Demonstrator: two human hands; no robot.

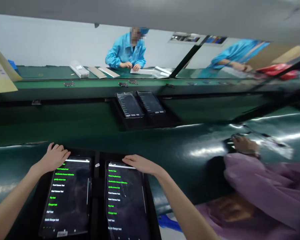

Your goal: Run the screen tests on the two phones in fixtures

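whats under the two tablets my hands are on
A black tray holds the left tablet and right tablet side by side, on the green belt. The left hand and right hand rest on their top edges. The tray floor is covered.

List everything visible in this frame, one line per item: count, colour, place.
near tablets: 2, black, lit screens with green and white menu text, side by side in a black tray at the near edge
far tablets: 2, black, dim screens, in a black tray further along the belt
conveyor belt: 1, dark green, across the middle
flat packs: several, pale, on the far bench
yellow card: 1, far left
people in blue coats: 2, at the far bench
person in purple: 1, right, one hand on the belt
left hand: 1, bare, on the top edge of the left near tablet
right hand: 1, bare, flat on the top edge of the right near tablet
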